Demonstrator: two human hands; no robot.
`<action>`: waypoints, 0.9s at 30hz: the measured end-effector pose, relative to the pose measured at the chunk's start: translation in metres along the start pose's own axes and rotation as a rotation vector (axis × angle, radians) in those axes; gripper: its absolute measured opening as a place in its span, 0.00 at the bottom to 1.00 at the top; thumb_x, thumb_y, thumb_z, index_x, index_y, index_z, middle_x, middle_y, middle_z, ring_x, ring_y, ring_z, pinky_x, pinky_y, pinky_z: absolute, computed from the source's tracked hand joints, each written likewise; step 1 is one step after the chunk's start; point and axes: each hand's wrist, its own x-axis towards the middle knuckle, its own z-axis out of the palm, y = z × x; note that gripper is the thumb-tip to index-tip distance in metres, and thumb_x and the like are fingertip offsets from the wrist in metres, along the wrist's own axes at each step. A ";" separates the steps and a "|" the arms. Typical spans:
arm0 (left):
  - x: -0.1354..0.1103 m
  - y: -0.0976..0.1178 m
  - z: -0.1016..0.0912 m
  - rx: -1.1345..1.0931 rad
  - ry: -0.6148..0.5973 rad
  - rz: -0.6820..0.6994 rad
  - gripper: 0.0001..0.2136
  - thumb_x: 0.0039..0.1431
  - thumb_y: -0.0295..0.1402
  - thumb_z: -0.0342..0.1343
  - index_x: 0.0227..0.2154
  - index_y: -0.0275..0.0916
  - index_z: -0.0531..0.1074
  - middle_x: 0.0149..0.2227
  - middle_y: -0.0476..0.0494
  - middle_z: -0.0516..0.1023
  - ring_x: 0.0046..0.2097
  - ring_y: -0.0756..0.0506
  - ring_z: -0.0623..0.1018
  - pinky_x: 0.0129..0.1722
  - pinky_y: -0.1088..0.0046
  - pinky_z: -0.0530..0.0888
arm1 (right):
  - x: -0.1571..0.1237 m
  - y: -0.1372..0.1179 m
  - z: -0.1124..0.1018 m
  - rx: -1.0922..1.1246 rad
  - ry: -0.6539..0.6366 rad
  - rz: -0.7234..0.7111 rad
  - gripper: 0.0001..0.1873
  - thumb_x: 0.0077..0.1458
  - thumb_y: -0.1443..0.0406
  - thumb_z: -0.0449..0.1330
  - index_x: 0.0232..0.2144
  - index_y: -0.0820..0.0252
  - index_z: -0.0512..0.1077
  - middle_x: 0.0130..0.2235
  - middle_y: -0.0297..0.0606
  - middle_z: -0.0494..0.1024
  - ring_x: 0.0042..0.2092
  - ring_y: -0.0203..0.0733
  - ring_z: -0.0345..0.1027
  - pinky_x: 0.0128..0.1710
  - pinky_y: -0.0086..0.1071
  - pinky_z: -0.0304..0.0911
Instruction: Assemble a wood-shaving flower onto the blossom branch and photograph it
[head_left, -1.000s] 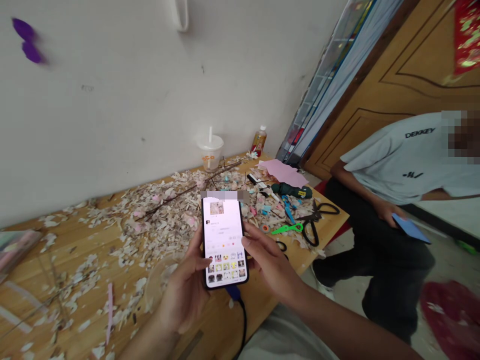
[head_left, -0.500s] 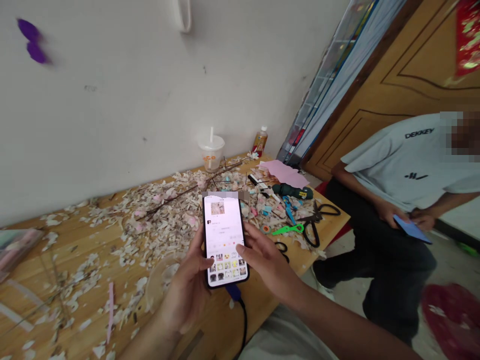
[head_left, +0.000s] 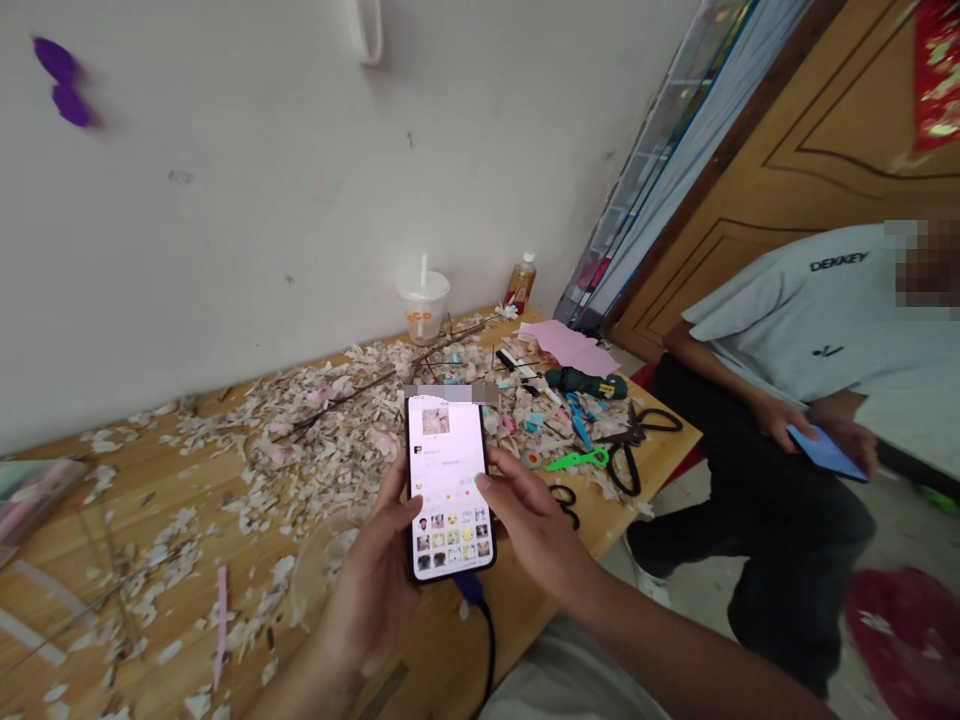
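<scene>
A black smartphone with a lit screen is upright in front of me, above the wooden table. My left hand grips it from the left and below, thumb on the lower screen. My right hand holds its right edge, thumb resting on the screen's right side. A dark cable with a blue plug hangs from the phone's bottom.
Pale paper scraps and thin twigs litter the table. A plastic cup with straw and a bottle stand by the wall. Scissors, a green tool and pink paper lie at the right end. A seated person holds a blue phone.
My right thumb has slid slightly up the phone's right side and the screen content has shifted. The seated person's second hand has come to the blue phone.
</scene>
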 end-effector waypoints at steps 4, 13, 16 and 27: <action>0.000 0.001 0.001 0.001 0.009 0.006 0.31 0.60 0.34 0.59 0.67 0.50 0.63 0.60 0.45 0.77 0.60 0.33 0.75 0.51 0.59 0.77 | 0.000 0.002 -0.002 -0.008 0.014 0.027 0.20 0.59 0.50 0.65 0.50 0.49 0.77 0.43 0.34 0.84 0.40 0.44 0.80 0.37 0.34 0.75; 0.006 -0.001 -0.004 -0.048 -0.010 0.030 0.31 0.62 0.37 0.58 0.67 0.50 0.60 0.58 0.45 0.78 0.58 0.34 0.77 0.54 0.58 0.75 | -0.002 -0.005 -0.002 -0.047 -0.001 0.013 0.20 0.60 0.51 0.63 0.53 0.46 0.77 0.46 0.34 0.83 0.39 0.41 0.77 0.35 0.32 0.72; 0.005 0.000 -0.004 -0.031 -0.035 0.025 0.29 0.64 0.37 0.56 0.67 0.49 0.61 0.58 0.44 0.79 0.58 0.34 0.77 0.53 0.58 0.76 | -0.003 -0.007 -0.002 -0.055 -0.012 0.005 0.19 0.61 0.51 0.62 0.52 0.45 0.77 0.47 0.33 0.83 0.39 0.41 0.76 0.36 0.33 0.72; 0.007 0.000 -0.004 -0.048 -0.012 0.043 0.28 0.62 0.34 0.58 0.65 0.48 0.64 0.57 0.46 0.79 0.58 0.36 0.77 0.56 0.61 0.74 | -0.002 0.002 -0.003 0.028 -0.145 -0.006 0.23 0.60 0.56 0.66 0.57 0.48 0.72 0.53 0.37 0.80 0.51 0.44 0.76 0.53 0.38 0.70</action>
